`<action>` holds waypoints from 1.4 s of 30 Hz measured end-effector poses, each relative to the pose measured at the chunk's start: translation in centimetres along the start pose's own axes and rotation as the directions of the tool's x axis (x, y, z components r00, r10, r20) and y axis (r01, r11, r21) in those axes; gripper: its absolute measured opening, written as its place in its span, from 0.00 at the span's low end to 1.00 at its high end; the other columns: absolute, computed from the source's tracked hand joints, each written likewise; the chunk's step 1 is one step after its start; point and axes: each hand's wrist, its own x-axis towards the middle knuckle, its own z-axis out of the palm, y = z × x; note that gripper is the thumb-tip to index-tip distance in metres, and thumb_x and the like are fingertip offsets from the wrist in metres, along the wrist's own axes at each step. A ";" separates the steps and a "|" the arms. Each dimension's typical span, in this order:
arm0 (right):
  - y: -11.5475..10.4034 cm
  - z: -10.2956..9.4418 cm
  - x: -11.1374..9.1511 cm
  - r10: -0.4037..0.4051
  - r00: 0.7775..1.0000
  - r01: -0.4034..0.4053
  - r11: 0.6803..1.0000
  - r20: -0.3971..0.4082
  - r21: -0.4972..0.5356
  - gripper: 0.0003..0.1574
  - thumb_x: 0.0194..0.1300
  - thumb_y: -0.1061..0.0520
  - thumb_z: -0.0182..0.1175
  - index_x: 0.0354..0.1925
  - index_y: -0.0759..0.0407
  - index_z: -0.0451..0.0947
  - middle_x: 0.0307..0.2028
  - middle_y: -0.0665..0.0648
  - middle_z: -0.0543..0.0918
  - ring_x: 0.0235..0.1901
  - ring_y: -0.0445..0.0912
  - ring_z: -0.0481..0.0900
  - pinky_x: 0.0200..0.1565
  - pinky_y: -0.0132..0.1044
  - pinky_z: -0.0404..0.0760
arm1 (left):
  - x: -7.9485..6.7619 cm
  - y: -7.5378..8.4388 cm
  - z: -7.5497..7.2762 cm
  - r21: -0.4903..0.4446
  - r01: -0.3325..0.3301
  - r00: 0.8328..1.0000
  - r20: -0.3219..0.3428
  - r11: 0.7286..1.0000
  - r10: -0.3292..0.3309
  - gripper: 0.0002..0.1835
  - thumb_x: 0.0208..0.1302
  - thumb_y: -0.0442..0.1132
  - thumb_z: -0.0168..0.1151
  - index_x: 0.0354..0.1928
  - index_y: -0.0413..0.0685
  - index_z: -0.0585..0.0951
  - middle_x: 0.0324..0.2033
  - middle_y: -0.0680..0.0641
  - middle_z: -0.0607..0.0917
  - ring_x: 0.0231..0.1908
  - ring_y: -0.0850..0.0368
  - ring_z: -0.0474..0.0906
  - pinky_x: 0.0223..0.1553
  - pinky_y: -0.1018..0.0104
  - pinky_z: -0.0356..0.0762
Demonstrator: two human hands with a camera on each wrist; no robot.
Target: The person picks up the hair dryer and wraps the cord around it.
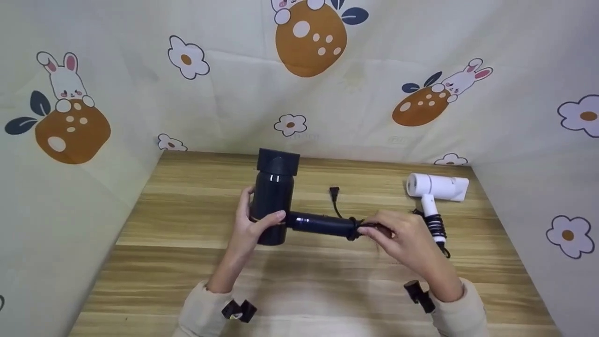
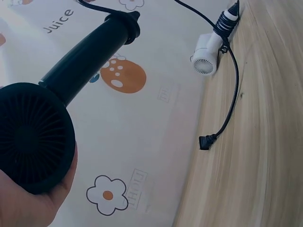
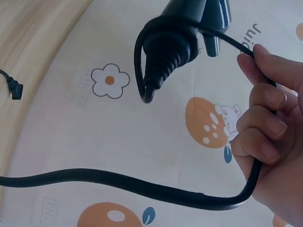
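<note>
1. Hairdryer point(image 1: 273, 201), held above the table point(image 1: 187, 210), nozzle point(image 1: 278, 163) toward 12 o'clock, handle point(image 1: 323, 224) toward 3; probably rigid, smooth, moderately heavy.
2. Left hand point(image 1: 245, 229) grips its barrel point(image 1: 276, 187), likely the steadiest hold.
3. Right hand point(image 1: 402, 234) pinches the cord point(image 3: 142, 187), presumably flexible.

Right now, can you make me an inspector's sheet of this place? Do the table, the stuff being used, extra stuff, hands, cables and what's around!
Surface: wood-grain tabletop.
Job's things: black hair dryer, held up, its handle pointing right in the head view.
Clutter: white hair dryer near the back right corner.
Hands: left hand holds the black hair dryer's barrel; right hand grips its power cord.
Cables: power cord loops at the handle's end; whether its plug touches the table, I can't tell. The white dryer's black cable is wrapped round its handle.
Surroundings: backdrop printed with rabbits, fruit and flowers.
</note>
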 end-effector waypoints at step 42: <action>3.7 5.9 -2.0 0.440 0.827 -0.562 0.668 0.350 0.489 0.13 0.70 0.64 0.45 0.33 0.68 0.74 0.17 0.51 0.69 0.17 0.34 0.63 0.23 0.26 0.64 | -0.3 0.5 0.4 -0.314 0.002 1.000 -0.017 0.949 -0.007 0.27 0.48 0.30 0.55 0.54 0.51 0.66 0.44 0.48 0.76 0.44 0.54 0.73 0.49 0.62 0.71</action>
